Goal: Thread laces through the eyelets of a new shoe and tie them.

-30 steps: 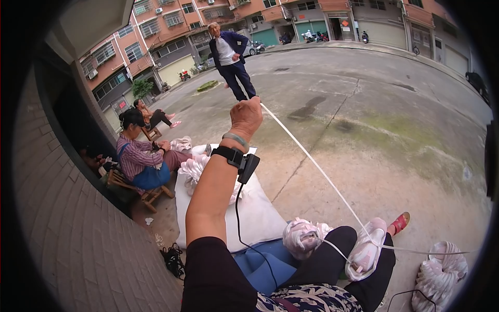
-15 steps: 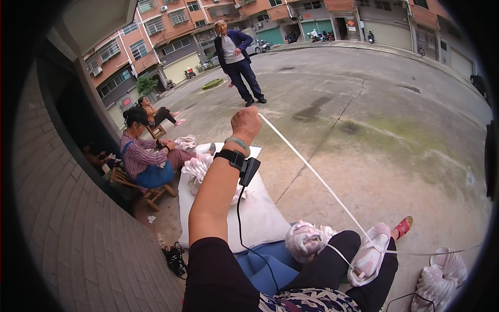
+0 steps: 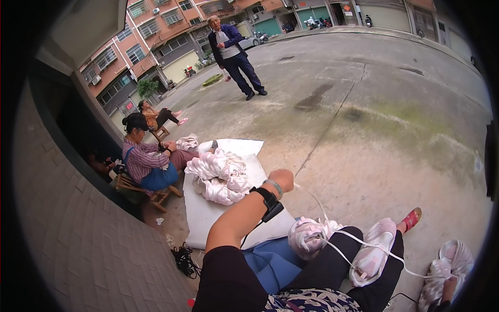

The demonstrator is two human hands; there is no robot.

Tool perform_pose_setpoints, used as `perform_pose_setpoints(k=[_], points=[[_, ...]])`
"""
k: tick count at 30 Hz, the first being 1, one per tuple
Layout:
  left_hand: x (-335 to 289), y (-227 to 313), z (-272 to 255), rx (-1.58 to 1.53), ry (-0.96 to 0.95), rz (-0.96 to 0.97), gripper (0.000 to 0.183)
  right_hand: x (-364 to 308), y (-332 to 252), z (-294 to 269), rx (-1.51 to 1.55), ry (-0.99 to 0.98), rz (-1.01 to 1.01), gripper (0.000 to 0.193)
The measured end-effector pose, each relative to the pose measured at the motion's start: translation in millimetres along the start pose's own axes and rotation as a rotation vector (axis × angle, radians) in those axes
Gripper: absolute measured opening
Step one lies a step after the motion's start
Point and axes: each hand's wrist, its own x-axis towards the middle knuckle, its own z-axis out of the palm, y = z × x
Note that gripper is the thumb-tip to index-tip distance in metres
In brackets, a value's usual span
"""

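Note:
My left hand (image 3: 281, 180) is closed in a fist above the white sheet's right edge, with a white shoelace (image 3: 318, 200) trailing slack from it. The lace runs down to a pale pink and white shoe upper (image 3: 375, 249) lying across my legs. From that shoe, the lace's other length droops right to my right hand (image 3: 450, 287), low at the right edge. That hand looks closed on the lace, its fingers partly hidden, beside a stack of shoe uppers (image 3: 455, 256). A second pink and white bundle of uppers (image 3: 305, 240) rests near my left knee.
A heap of uppers (image 3: 221, 177) lies on the white sheet (image 3: 200, 229). Beyond it a seated person (image 3: 148, 158) handles uppers, and another sits farther back. Someone stands (image 3: 234, 57) on the concrete yard. A brick wall (image 3: 93, 223) runs along the left; black cords (image 3: 184, 260) lie beside it.
My left hand has come down and right, and the taut lace has gone slack. My right hand has come into view at the lower right. The standing person's arm has shifted.

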Motion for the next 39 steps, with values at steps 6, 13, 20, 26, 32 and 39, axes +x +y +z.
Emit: perform_pose_setpoints(k=[6, 13, 20, 26, 32, 39], points=[[-86.7, 93.2, 117.9, -0.590, -0.769, 0.189, 0.020, -94.6, -313.0, -31.0, 1.269, -1.361, 0.799, 0.007], [-109.6, 209.0, 153.5, -1.192, -0.736, 0.422, 0.023, -104.4, -414.6, -47.6, 1.369, -1.191, 0.684, 0.007], [-77.1, 227.6, 159.4, -1.145, -0.384, 0.480, 0.021, -76.8, -449.6, -29.9, 1.306, -1.006, 0.478, 0.008], [-52.0, 251.0, 165.6, -1.463, -0.434, 0.469, 0.017, -50.6, -457.8, 0.5, 1.593, -0.802, 0.634, 0.008], [-49.7, 256.4, 144.4, -1.396, -0.303, 0.298, 0.018, -53.6, -448.4, 2.9, 1.701, -0.672, 0.626, 0.005], [-96.0, 260.3, 149.9, -1.324, -0.388, 0.351, 0.017, -72.4, -451.5, -5.1, 1.675, -0.712, 0.549, 0.007]])
